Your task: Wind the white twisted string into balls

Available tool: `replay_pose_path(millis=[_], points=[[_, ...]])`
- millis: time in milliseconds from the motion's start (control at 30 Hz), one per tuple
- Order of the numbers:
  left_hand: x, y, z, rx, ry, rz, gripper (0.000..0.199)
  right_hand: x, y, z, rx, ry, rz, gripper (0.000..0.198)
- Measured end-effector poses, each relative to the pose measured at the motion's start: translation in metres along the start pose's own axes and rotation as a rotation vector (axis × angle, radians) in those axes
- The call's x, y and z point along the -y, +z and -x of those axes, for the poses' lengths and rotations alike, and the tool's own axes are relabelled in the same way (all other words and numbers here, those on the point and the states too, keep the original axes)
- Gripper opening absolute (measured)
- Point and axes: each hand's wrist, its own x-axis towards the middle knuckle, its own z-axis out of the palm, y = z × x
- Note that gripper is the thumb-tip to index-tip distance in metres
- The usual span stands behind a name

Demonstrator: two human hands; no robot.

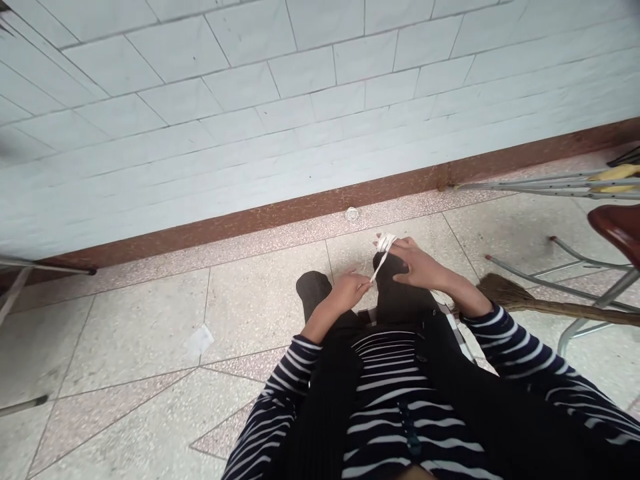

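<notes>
White cord (385, 244) is wound in several loops around the fingers of my right hand (417, 263). That hand is above my right knee, its thumb held apart from the fingers. A short taut length runs down from the loops to my left hand (349, 291), which pinches it between thumb and fingertips. My left hand is lower, between my knees. I cannot make out where the cord goes past my left hand.
A small round whitish object (352, 214) is on the floor by the tiled wall (250, 133). To the right are a straw broom (505, 292), a metal-legged chair (617, 230) and metal poles (540, 185). A white scrap (201, 341) lies left; metal legs (50, 265) stand further left.
</notes>
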Motion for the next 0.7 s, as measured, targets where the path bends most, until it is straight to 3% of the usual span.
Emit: replay_pose_path(millis=[67, 133, 233, 333, 433, 533, 600, 700], points=[[-0.006, -0.008, 0.014, -0.052, 0.06, -0.035, 0.029, -0.019, 0.013, -0.006, 0.027, 0.097, 0.157, 0.087], [-0.011, -0.022, 0.022, -0.153, 0.069, -0.091, 0.029, -0.027, 0.031, -0.001, 0.145, 0.097, 0.14, 0.084], [-0.01, -0.044, 0.017, -0.246, 0.043, -0.104, 0.03, -0.013, 0.047, 0.018, 0.388, 0.0, -0.168, 0.089], [-0.006, -0.047, 0.001, -0.268, -0.019, 0.0, 0.029, 0.017, 0.036, 0.034, 0.563, -0.145, -0.563, 0.092], [-0.008, -0.025, -0.009, -0.235, -0.082, 0.103, 0.026, 0.034, 0.007, 0.03, 0.468, -0.198, -0.722, 0.102], [-0.018, 0.0, -0.004, -0.149, -0.077, 0.11, 0.026, 0.019, -0.01, 0.009, 0.21, -0.091, -0.537, 0.102], [-0.023, 0.006, 0.005, -0.127, -0.041, 0.055, 0.028, -0.002, -0.004, -0.005, 0.092, 0.007, -0.293, 0.101], [-0.024, -0.006, 0.015, -0.191, -0.006, -0.066, 0.027, -0.027, 0.022, -0.01, 0.173, 0.087, -0.062, 0.102]])
